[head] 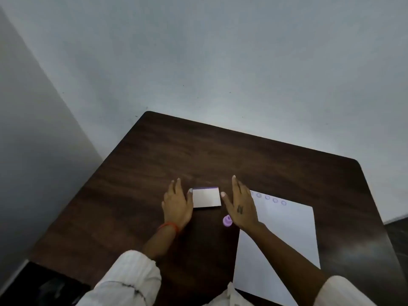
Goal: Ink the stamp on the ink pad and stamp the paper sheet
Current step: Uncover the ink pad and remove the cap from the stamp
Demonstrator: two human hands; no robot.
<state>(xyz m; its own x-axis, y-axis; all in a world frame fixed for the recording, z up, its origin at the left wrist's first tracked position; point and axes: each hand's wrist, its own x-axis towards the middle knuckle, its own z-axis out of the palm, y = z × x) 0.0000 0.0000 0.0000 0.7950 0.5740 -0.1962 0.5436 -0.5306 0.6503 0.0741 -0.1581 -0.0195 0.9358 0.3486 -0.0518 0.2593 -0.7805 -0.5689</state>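
Nearest the camera, two pale sleeves (pixel 130 277) lead out over the dark wooden table (pixel 154 155). The paper sheet (pixel 282 244) lies under and to the outer side of the right forearm, with a row of purple round marks (pixel 271 198) along its far edge, just beyond the right knuckles. The purple stamp (pixel 227 220) stands on the table just beside the heel of the right hand (pixel 241 206), on its thumb side, untouched. Left hand (pixel 176 204) and right hand both show fingers spread and extended, holding nothing; the ink pad (pixel 206 197), a small closed case with a pale lid and purple edge, sits between the two thumbs, the left thumb tip touching its near-left corner, the right thumb tip just beside its right edge. Judgement: step in hand is opening the case. To do it well, pin the base with the left fingers, lift the lid with the right thumb, keep the case flat so it does not skid toward the stamp.
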